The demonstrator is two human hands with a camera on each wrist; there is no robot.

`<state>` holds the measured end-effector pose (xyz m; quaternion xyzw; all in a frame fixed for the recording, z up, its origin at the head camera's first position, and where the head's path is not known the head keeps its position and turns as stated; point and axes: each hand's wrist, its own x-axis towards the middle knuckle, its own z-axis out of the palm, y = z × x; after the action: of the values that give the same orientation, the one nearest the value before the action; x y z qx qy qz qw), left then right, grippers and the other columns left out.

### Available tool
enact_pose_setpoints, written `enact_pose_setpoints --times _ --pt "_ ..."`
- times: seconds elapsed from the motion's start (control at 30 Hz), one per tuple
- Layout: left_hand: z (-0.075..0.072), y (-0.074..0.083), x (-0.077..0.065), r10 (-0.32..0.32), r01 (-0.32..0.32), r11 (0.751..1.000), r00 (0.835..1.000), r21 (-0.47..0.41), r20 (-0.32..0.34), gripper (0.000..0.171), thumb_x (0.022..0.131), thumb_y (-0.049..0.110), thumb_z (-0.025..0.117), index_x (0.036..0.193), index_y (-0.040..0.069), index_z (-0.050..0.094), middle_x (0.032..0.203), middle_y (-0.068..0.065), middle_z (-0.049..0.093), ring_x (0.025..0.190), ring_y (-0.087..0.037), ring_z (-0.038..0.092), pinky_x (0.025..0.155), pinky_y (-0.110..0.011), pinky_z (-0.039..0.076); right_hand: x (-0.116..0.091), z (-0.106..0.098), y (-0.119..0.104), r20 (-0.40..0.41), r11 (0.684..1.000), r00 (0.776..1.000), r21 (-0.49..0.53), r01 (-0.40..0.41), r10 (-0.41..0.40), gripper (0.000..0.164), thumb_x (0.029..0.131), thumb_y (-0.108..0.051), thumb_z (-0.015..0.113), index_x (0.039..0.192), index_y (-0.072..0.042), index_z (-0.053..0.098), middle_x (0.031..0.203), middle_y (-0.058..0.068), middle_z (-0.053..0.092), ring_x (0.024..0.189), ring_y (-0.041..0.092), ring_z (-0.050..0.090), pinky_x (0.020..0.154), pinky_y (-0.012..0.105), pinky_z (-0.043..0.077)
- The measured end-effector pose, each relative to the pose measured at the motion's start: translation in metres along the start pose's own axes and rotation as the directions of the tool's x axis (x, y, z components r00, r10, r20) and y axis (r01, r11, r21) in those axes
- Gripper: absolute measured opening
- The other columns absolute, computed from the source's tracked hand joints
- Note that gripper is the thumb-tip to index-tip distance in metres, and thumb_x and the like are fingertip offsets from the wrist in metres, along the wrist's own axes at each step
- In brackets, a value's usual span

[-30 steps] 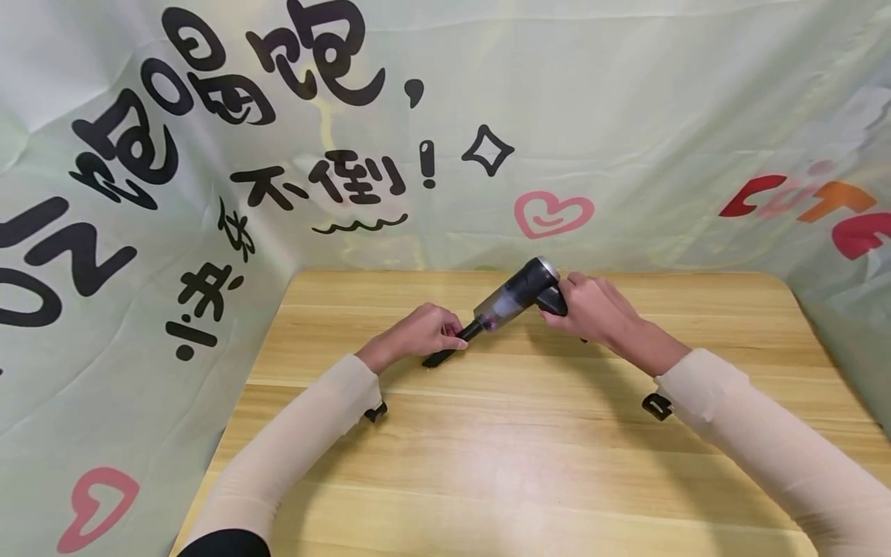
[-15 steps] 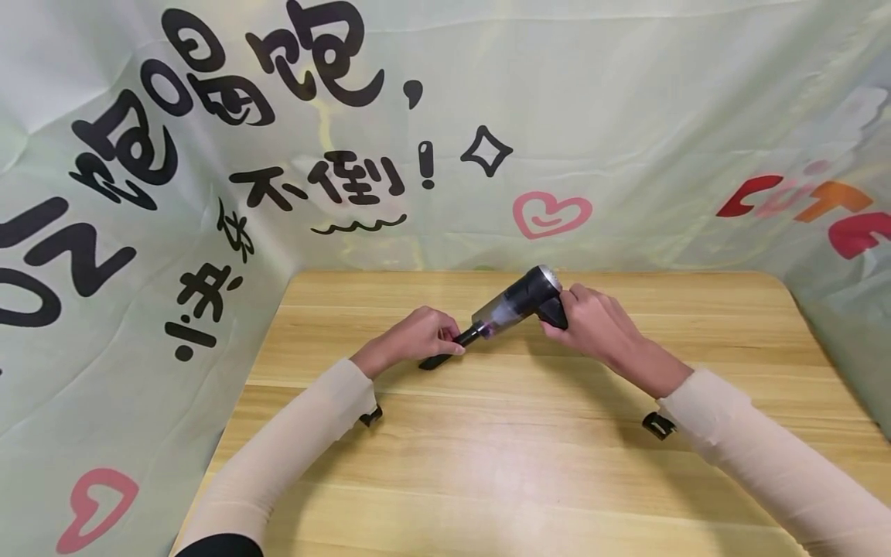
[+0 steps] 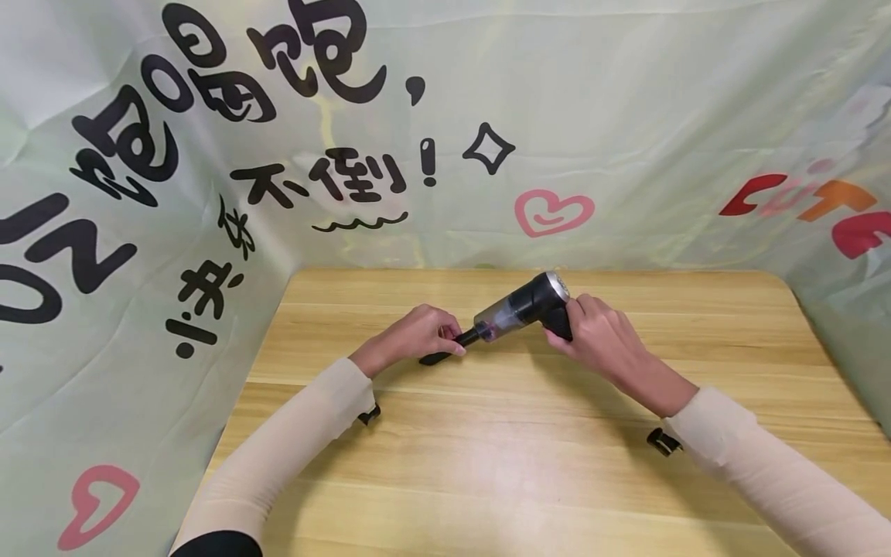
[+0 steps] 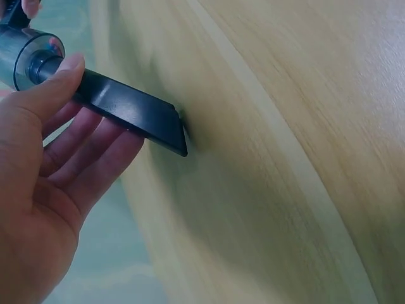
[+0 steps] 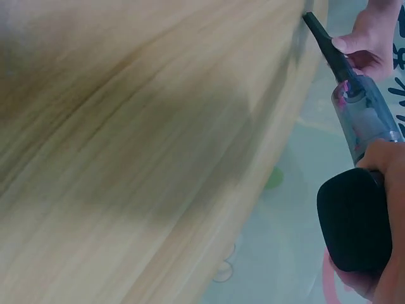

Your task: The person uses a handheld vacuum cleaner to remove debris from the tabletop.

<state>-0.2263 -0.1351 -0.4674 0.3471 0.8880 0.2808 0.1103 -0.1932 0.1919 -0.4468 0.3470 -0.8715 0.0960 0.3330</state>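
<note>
A handheld vacuum cleaner (image 3: 522, 304), black with a see-through dust cup and a silver end cap, slants over the back half of the table in the head view. My right hand (image 3: 600, 334) grips its black handle, whose wide base (image 5: 354, 218) shows in the right wrist view. With thumb and fingers my left hand (image 3: 425, 333) pinches the flat black crevice nozzle (image 4: 130, 111) at the vacuum's front. The nozzle's slanted tip points down to the left, close over the tabletop. Colourful bits show inside the dust cup (image 5: 364, 114).
The wooden table (image 3: 487, 464) has a rounded back right corner. A pale fabric backdrop (image 3: 626, 116) with black lettering and pink hearts hangs behind it and along both sides. A small black clip (image 3: 663, 442) hangs under the right sleeve, another (image 3: 370, 415) under the left.
My right hand has lowered the vacuum's rear end and shifted slightly right, so the body lies flatter. My left hand keeps its pinch on the nozzle and has barely moved.
</note>
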Motion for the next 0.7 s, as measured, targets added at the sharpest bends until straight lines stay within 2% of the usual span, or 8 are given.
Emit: enact_pose_setpoints --times 0.53,0.7 --pt "0.001 0.003 0.007 0.025 -0.026 1.000 0.998 0.015 0.054 0.013 0.083 0.028 0.075 0.089 0.019 0.069 0.078 0.009 0.066 0.069 -0.005 0.060 0.061 -0.020 0.049 -0.008 0.000 0.000 0.080 0.997 0.994 0.014 -0.074 0.072 0.044 0.077 -0.036 0.068 0.068 0.003 0.049 0.059 0.008 0.041 0.045 0.016 0.038 0.032 0.029 0.037" --pt "0.000 0.005 0.011 0.050 -0.055 0.995 0.997 0.084 0.062 0.012 0.084 0.028 0.074 0.088 0.018 0.069 0.078 0.009 0.065 0.068 -0.002 0.059 0.062 -0.020 0.049 -0.010 0.000 0.001 0.090 0.996 0.992 0.008 -0.090 0.089 0.044 0.077 -0.036 0.069 0.068 0.002 0.050 0.058 0.008 0.042 0.044 0.016 0.038 0.032 0.028 0.037"
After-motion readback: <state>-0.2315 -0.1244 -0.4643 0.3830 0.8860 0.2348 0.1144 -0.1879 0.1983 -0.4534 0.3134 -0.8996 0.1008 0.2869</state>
